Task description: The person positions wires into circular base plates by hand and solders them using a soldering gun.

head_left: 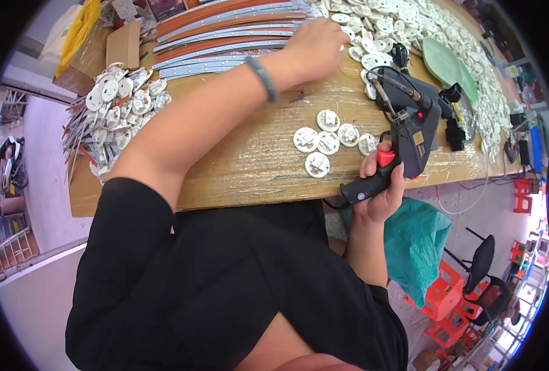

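My right hand (381,196) grips the black handle of a soldering gun (415,139) with a red trigger. Its metal tip points up and away to the left. My left hand (319,49) reaches across the table to the near edge of a large pile of white round discs (373,43). Its fingers are bent and drawn together; whatever they hold is hidden. Between my hands, several white discs (328,143) with small fittings on their faces lie in a loose cluster on the wooden table (243,157).
Strips with small light chips (225,46) lie in rows at the back left. A heap of discs with strips (123,99) covers the left end. A green plate (441,60) rests among discs at the right. A teal plastic bag (413,244) and red stools (441,294) stand below.
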`<state>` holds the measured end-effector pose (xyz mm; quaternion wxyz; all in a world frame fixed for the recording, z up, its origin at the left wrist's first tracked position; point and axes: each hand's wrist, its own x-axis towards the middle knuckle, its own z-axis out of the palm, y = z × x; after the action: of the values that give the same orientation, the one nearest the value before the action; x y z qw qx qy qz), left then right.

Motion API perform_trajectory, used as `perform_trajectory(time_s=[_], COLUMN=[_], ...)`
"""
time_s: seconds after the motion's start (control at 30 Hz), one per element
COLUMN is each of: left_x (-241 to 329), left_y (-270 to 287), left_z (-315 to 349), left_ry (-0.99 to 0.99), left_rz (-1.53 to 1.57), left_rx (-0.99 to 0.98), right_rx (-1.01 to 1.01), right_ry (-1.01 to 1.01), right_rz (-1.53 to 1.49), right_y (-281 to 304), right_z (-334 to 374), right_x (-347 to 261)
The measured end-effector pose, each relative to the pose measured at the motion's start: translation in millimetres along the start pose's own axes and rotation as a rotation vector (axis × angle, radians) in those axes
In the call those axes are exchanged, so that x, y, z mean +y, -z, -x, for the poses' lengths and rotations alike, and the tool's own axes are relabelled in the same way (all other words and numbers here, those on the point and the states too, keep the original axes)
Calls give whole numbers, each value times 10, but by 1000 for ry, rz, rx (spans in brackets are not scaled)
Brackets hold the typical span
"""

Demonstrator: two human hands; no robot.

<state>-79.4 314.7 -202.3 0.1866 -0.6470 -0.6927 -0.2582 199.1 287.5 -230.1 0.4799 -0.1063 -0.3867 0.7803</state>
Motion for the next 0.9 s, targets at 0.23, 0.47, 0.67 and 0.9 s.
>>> perform_trajectory(time_s=[0.23,0.47,0.67,0.9], left_x=[34,130,-210,87], left_y=[-167,778,946,399], left_z=[-128,335,678,439], left_ry=[-1,-64,89,52], left_rz=[-232,74,274,14], left_rx=[-187,-27,-125,-251], right_rx=[-62,1,0,3], right_ry=[30,22,32,48], right_rz=[51,21,71,89], right_y=[5,55,-69,-40], right_z=[52,55,11,14], right_x=[-25,4,5,29])
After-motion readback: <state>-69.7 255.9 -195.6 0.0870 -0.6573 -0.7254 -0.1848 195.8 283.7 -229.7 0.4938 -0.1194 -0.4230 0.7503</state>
